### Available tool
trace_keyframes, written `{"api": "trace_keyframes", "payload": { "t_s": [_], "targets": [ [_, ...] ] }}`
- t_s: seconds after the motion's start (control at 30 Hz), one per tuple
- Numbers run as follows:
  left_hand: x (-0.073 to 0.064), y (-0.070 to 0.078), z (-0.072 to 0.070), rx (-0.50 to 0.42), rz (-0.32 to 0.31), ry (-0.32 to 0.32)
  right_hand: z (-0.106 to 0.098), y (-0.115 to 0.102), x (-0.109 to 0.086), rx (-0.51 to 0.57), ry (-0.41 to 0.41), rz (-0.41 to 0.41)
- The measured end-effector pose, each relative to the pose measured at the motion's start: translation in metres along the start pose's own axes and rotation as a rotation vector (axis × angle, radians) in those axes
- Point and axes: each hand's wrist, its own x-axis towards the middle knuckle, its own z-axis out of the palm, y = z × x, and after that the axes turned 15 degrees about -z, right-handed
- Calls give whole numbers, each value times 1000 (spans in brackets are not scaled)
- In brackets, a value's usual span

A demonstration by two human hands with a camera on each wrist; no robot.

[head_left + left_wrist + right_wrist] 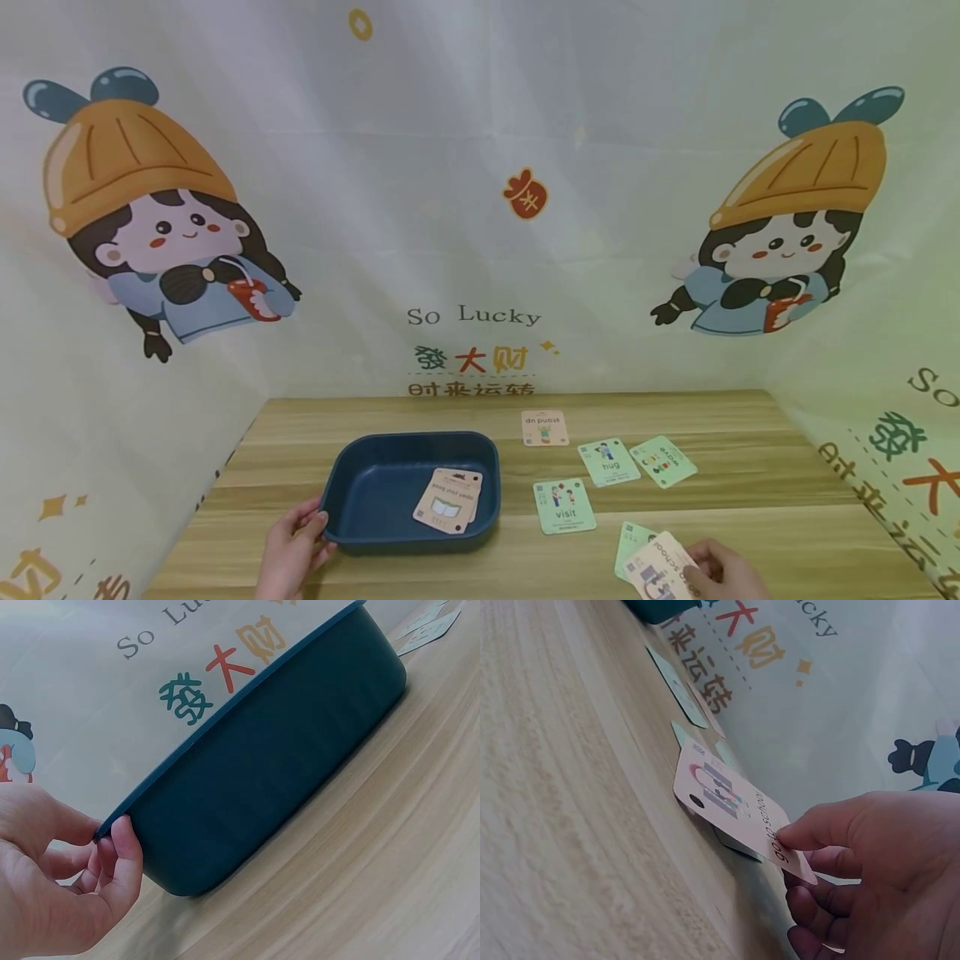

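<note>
My left hand point(288, 546) pinches the left rim of a dark blue tray point(412, 546), thumb and fingers at its near corner in the left wrist view. Inside the tray, toward its right end, lie pinkish cards, the top one an "open your book" card point(447, 500). At the lower right, my right hand point(723, 571) pinches a pinkish "go to school" card point(731, 802) by one edge, thumb on its printed face. That card is tilted and overlaps a green card point(628, 546), whose print is mostly hidden beneath it.
Right of the tray, a green "visit" card point(564, 508), a "hug" card point(609, 462) and a "wave" card point(663, 461) lie on the wooden table point(300, 417). A pinkish "stand up" card point(545, 429) lies farther back. Printed cloth point(600, 275) hangs behind and at both sides.
</note>
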Motion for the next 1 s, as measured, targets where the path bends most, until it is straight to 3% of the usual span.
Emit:
{"api": "trace_keyframes", "payload": {
  "t_s": [0.7,1.0],
  "targets": [
    [-1,-1,0,-6,0,9,-15,-6,-2,120,12,54],
    [0,0,0,-7,2,5,-20,-13,3,59,41,3]
  ]
}}
